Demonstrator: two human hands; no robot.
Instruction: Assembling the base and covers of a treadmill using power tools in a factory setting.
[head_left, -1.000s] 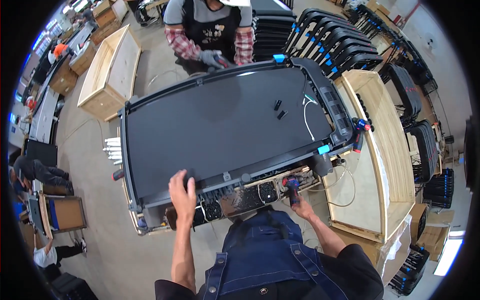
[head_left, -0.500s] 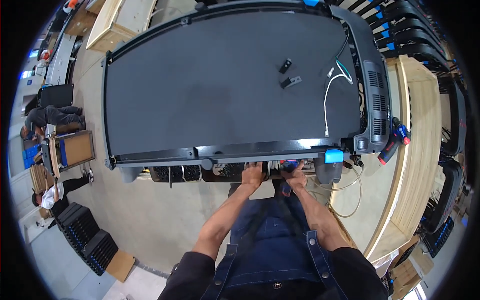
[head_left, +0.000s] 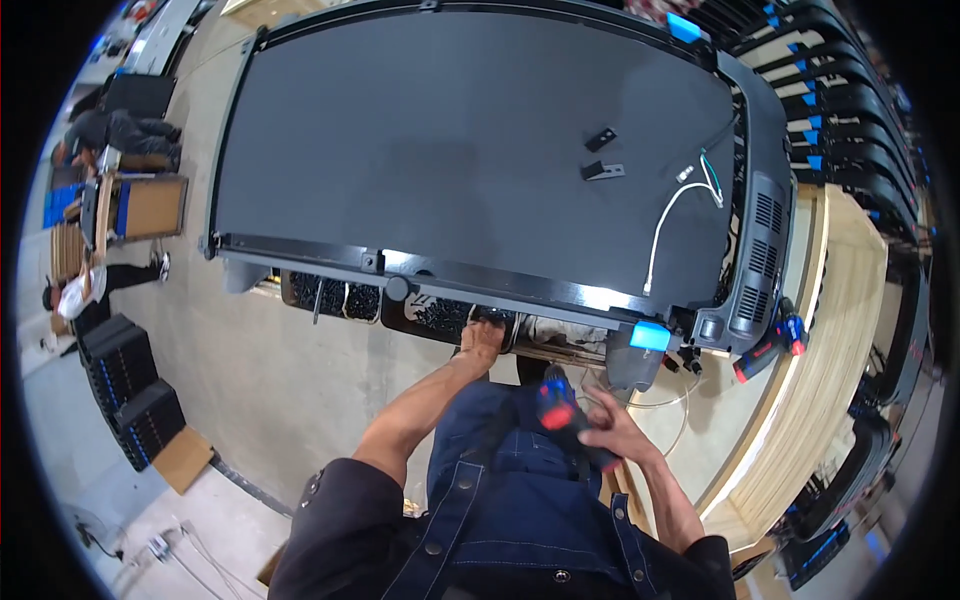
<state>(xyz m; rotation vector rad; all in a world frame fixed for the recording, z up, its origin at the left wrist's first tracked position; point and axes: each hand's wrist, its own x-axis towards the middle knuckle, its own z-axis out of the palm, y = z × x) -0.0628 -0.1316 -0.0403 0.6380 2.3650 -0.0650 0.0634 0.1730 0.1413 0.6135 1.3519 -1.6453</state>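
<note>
- Left hand (head_left: 482, 338) — we find it reaching under the near edge of the large dark panel (head_left: 480, 150), fingers curled on the hardware there; whether it actually clasps a part, we cannot tell.
- Right hand (head_left: 612, 432) — closed around a red-and-black power driver (head_left: 560, 412), held low before the apron, well apart from the panel's edge.
- Risk, as we judge it: the driver could slip or swing into the left hand's fingers; the loose white cable (head_left: 668, 225) and two small black brackets (head_left: 602, 155) might slide off if the panel is jolted.
- Labels: blue rectangular tag (head_left: 650, 336) at the near right corner; another (head_left: 684, 27) at the far corner.
- Packages: cardboard box (head_left: 152, 206), black crates (head_left: 130, 385) at left.
</note>
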